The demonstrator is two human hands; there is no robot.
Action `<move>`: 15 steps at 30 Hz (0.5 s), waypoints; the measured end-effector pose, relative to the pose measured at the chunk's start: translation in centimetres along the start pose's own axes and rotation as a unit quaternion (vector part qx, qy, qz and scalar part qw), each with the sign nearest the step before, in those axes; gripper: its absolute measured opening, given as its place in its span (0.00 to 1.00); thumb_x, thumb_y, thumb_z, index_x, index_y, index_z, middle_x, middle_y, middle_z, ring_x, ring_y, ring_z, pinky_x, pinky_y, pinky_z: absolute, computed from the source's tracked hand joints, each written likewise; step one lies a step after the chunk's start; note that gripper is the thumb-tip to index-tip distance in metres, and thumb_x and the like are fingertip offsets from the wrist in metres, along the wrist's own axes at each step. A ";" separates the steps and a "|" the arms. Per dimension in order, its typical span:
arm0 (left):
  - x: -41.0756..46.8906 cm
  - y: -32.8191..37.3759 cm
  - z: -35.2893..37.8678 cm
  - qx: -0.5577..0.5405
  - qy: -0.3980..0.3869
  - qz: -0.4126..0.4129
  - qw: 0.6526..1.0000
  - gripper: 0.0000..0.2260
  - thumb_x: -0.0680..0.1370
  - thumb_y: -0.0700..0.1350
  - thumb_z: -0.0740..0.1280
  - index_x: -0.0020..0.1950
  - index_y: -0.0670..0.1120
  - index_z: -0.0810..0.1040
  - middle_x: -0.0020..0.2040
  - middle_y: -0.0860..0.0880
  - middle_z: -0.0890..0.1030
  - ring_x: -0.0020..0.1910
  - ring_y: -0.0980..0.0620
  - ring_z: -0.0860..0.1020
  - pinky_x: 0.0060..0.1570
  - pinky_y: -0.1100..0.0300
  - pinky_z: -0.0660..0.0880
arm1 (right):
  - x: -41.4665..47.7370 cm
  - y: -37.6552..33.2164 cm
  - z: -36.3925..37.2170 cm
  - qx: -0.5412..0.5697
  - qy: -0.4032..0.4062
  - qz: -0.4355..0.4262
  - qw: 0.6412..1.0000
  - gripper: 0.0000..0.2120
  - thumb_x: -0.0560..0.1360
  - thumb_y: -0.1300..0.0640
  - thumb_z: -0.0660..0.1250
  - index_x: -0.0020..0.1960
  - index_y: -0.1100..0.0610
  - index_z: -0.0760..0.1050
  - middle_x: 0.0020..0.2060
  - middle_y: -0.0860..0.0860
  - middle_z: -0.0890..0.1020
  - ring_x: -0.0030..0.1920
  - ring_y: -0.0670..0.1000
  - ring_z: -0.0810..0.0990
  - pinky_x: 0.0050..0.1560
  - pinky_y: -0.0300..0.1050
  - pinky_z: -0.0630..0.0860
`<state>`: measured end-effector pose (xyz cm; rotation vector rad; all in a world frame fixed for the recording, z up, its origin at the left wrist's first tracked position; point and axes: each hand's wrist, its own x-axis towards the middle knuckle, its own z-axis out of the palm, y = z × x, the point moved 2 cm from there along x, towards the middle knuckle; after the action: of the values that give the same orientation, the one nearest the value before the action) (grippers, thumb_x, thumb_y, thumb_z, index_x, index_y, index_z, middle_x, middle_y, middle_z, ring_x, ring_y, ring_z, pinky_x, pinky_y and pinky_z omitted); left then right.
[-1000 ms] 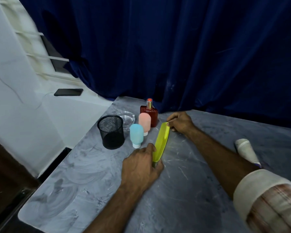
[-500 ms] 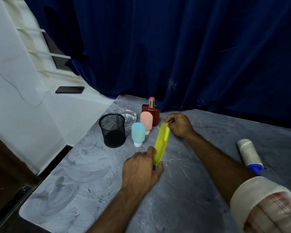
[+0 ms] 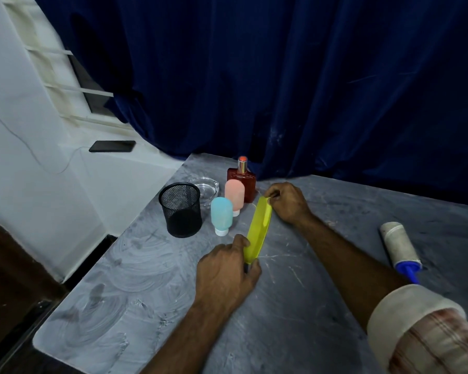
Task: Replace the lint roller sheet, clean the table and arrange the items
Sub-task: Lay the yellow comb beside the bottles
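Yellow-green sheet (image 3: 258, 230), blue-handled lint roller (image 3: 400, 249), black mesh cup (image 3: 181, 209), pale blue bottle (image 3: 221, 215) and peach bottle (image 3: 235, 195), marbled grey surface (image 3: 295, 306), navy curtain (image 3: 281, 85).

On the table (image 3: 295, 333), toward its far left corner, stands a cluster: the mesh cup (image 3: 180, 210) leftmost; the glass dish (image 3: 206, 187) just behind and right of it; a squeeze bottle (image 3: 221, 216) right of the cup, standing on its cap; a second squeeze bottle (image 3: 234, 196) just behind that one; the perfume bottle (image 3: 241, 182) behind both, nearest the curtain (image 3: 281, 76); right of the cluster a strip (image 3: 258, 230) runs near-to-far, the left hand (image 3: 226, 273) at its near end, the right hand (image 3: 288, 202) at its far end; the lint roller (image 3: 400, 248) lies well apart at the right, handle toward the near side; a phone (image 3: 112, 146) lies on the ledge beyond the table's left edge.
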<state>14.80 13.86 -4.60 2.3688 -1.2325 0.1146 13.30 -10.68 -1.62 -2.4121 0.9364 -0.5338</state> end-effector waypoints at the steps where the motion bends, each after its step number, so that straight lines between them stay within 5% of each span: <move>1: 0.0 0.0 -0.1 0.000 -0.002 0.000 1.000 0.20 0.79 0.65 0.58 0.67 0.59 0.71 0.43 0.55 0.83 0.46 0.53 0.82 0.41 0.57 0.74 | -0.1 0.0 0.0 0.002 0.002 0.001 1.000 0.10 0.75 0.68 0.69 0.50 0.57 0.86 0.47 0.54 0.88 0.48 0.51 0.83 0.54 0.44 0.79; 8: 0.0 0.1 -0.6 -0.010 -0.017 0.001 1.000 0.20 0.79 0.66 0.60 0.67 0.60 0.70 0.42 0.56 0.82 0.46 0.54 0.82 0.42 0.57 0.74 | -0.2 -0.1 -0.1 0.003 0.005 0.010 1.000 0.10 0.74 0.67 0.69 0.50 0.57 0.85 0.48 0.55 0.87 0.51 0.55 0.84 0.55 0.48 0.80; 15: 0.0 0.0 -1.0 -0.099 -0.035 -0.031 0.994 0.20 0.77 0.70 0.61 0.64 0.62 0.67 0.40 0.55 0.82 0.50 0.44 0.86 0.46 0.53 0.78 | -2.8 -0.2 -4.7 0.020 0.048 0.009 0.999 0.12 0.75 0.60 0.69 0.58 0.59 0.79 0.54 0.58 0.84 0.57 0.59 0.81 0.58 0.46 0.74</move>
<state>14.93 14.29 -3.74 2.2524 -1.1442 -0.1079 9.05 -10.05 1.79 -2.3583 0.9779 -0.6599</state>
